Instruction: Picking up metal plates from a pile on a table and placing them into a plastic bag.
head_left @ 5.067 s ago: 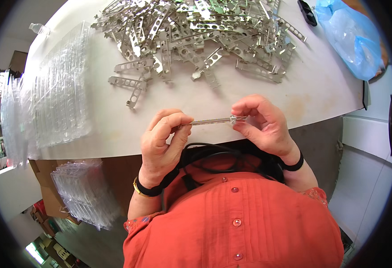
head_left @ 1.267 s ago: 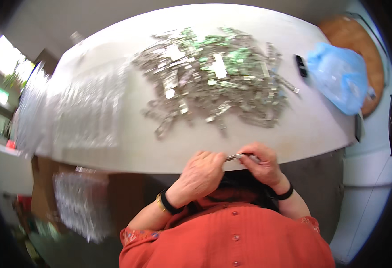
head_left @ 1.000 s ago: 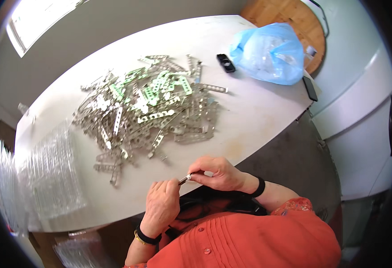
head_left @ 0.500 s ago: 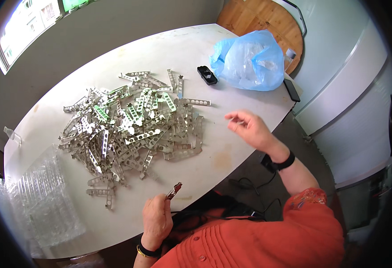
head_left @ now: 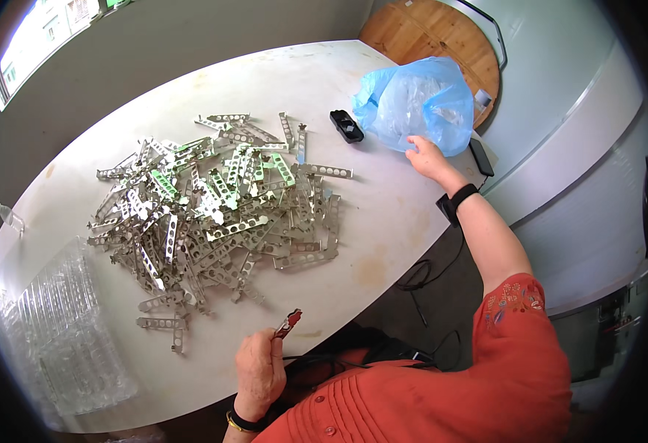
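Note:
My left hand [head_left: 259,375] is closed around a small perforated metal bracket [head_left: 288,323] at the table's near edge; its end sticks up past my fingers and looks reddish. My right hand [head_left: 429,158] is stretched out to the near side of a blue plastic bag [head_left: 420,103], its fingertips at the bag with thumb and finger apart. Whether they touch the plastic I cannot tell. Inside the bag, clear plastic shows through. A large heap of similar metal brackets [head_left: 213,214] with round holes covers the middle of the table.
On the white table [head_left: 361,288] lie a black open case [head_left: 347,126] left of the bag and a dark phone-like slab [head_left: 480,157] by the right edge. Clear bubble wrap [head_left: 65,340] spreads at the left. A round wooden board [head_left: 431,29] leans behind; black cables [head_left: 442,354] hang below.
My right hand has moved away from me, from beside the heap to the blue bag, and the arm is straighter. My left hand still holds the bracket in nearly the same place.

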`<state>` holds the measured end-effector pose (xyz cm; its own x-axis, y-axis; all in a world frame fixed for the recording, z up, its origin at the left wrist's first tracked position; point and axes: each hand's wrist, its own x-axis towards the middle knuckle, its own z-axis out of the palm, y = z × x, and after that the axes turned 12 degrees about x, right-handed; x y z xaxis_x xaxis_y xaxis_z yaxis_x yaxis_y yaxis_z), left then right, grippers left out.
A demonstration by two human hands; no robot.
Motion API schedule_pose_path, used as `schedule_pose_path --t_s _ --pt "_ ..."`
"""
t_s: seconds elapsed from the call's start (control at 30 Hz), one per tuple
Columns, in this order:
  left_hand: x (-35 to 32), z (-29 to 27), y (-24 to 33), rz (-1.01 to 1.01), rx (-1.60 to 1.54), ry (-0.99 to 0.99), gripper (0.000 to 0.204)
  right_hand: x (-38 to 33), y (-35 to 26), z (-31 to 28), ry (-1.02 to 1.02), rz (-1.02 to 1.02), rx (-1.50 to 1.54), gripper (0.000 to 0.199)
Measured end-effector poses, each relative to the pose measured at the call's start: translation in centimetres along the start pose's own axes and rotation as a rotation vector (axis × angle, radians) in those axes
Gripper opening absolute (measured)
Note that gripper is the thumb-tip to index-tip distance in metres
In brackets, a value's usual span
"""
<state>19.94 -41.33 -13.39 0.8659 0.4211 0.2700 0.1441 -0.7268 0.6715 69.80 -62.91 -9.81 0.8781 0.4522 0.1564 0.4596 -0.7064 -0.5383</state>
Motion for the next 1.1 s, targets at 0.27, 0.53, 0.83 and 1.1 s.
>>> schedule_pose_path --t_s 0.27,0.53,0.83,1.1 --pt "-0.1 0.0 -0.2 0.0 -0.012 0.01 0.015 1.2 2.6 1.2 -0.262 0.244 -0.082 0.052" --pt "0.1 0.0 -0.1 0.008 -0.006 0.004 0.014 0.9 2.2 1.0 -0.11 0.237 -0.068 0.055" --pt "-0.4 0.3 -0.3 -0.036 0.006 0.0 0.012 -1.1 -0.3 -0.9 -0.232 0.202 0.001 0.055" --pt "-1.0 -0.2 -0.4 -0.222 -0.33 -0.043 0.012 -5.3 -1.3 -1.6 -0.179 0.019 0.215 0.038"
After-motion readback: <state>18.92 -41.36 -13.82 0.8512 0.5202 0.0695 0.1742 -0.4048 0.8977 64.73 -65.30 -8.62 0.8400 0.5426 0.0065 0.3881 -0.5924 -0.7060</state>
